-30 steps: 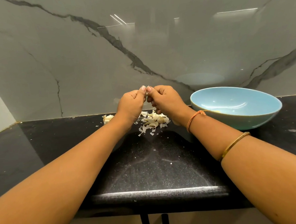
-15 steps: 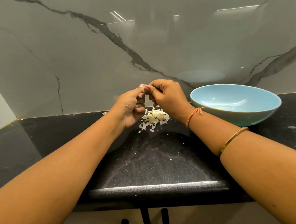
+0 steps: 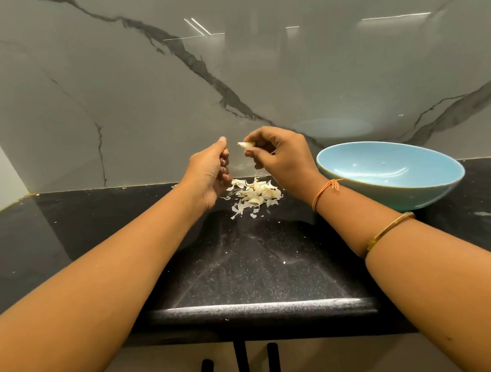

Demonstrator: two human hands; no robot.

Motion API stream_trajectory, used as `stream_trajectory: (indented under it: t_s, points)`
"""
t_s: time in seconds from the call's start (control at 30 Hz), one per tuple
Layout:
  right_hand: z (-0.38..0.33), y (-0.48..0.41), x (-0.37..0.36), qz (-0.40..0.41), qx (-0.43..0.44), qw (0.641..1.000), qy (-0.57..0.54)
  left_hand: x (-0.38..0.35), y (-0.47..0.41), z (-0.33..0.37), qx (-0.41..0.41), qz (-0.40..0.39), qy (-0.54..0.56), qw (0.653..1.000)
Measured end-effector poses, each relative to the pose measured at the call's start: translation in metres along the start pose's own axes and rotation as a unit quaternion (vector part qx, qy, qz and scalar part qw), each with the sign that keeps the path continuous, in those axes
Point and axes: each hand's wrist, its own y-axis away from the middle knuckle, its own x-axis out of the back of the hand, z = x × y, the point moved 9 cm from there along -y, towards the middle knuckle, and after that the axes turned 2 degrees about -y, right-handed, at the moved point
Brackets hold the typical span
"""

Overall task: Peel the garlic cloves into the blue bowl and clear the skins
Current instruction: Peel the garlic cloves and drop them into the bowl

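Mid-peel imo: right hand point(image 3: 280, 158) pinches a garlic clove point(image 3: 246, 145) left of the blue bowl point(image 3: 391, 175). On left hand point(image 3: 213, 170) the fingers are curled, and I can't tell if they're holding skin. Next: clove into bowl, then clear skins pile point(image 3: 254, 195) off bench point(image 3: 257, 270) left of it.

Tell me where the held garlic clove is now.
Head view, centre: the garlic clove is pinched in the right hand, beside the left hand, raised above the pile of skins, left of the blue bowl.

This is a kitchen. A veined marble backsplash point(image 3: 149, 105) rises behind the black speckled countertop point(image 3: 257, 265), a blue bowl point(image 3: 409, 194) sits on it, and dark cabinet handles point(image 3: 242, 362) show below it.
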Motion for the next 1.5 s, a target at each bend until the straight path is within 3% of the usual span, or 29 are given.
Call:
stream_trajectory:
  t_s: [0.13,0.27,0.43,0.53,0.63,0.73,0.8,0.93,1.0,1.17,1.27,1.5]
  points:
    - [0.002,0.002,-0.001,-0.015,-0.029,0.998,-0.052,-0.01,0.003,0.005,-0.041,-0.042,-0.117,0.991]
    - [-0.002,0.003,-0.005,-0.024,-0.018,0.998,-0.064,-0.019,0.007,0.019,-0.154,-0.056,-0.194,0.967]
    - [-0.017,0.002,-0.011,-0.021,0.092,0.991,0.093,-0.013,0.003,0.027,-0.204,-0.005,-0.2,0.958]
    - [-0.022,0.002,-0.014,-0.024,0.111,0.984,0.135,-0.01,0.001,0.029,-0.223,0.006,-0.19,0.956]
    - [-0.015,0.002,-0.015,-0.045,0.055,0.993,0.092,-0.011,0.001,0.03,-0.236,0.0,-0.186,0.954]
    - [-0.003,0.003,-0.018,-0.063,-0.065,0.996,-0.012,-0.014,0.003,0.032,-0.266,-0.001,-0.202,0.943]
    - [0.01,0.009,-0.024,-0.08,-0.174,0.972,-0.134,-0.017,0.004,0.033,-0.283,-0.005,-0.22,0.934]
    - [0.027,0.028,-0.04,-0.094,-0.366,0.845,-0.378,-0.023,0.013,0.038,-0.334,-0.027,-0.259,0.906]
    - [0.03,0.032,-0.04,-0.084,-0.399,0.814,-0.414,-0.027,0.019,0.042,-0.366,-0.033,-0.283,0.886]
    - [0.032,0.034,-0.039,-0.069,-0.428,0.783,-0.446,-0.031,0.02,0.04,-0.372,-0.041,-0.335,0.865]
    - [0.032,0.034,-0.041,-0.091,-0.416,0.803,-0.417,-0.03,0.014,0.037,-0.347,-0.039,-0.338,0.874]
    - [0.023,0.013,-0.023,-0.064,-0.219,0.962,-0.151,-0.024,0.003,0.017,-0.177,-0.073,-0.165,0.968]
